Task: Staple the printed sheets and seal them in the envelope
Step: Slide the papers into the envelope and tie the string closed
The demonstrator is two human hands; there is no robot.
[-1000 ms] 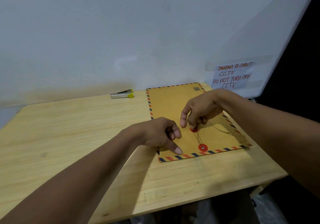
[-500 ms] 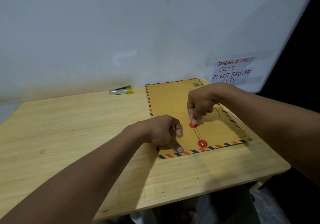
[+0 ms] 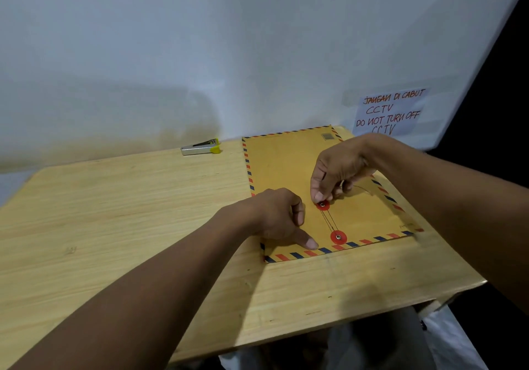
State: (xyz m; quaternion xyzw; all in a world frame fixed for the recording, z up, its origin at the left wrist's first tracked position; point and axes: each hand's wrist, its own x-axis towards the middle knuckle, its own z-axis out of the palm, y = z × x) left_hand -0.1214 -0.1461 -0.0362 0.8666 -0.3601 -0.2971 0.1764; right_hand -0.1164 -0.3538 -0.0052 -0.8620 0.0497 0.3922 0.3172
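A brown envelope with a red-and-blue striped border lies flat on the right half of the wooden table. Two red button discs sit near its front edge, the upper disc and the lower disc, joined by thin string. My right hand pinches the string at the upper disc. My left hand presses a thumb on the envelope's front left corner, its other fingers curled. No printed sheets are visible.
A silver stapler with a yellow end lies at the table's back edge by the white wall. A handwritten paper notice is taped to the wall at the right. The table's right corner drops off beside my right forearm.
My right hand has drawn back above the upper disc, still working the string. The left hand stays pressed on the envelope's corner.
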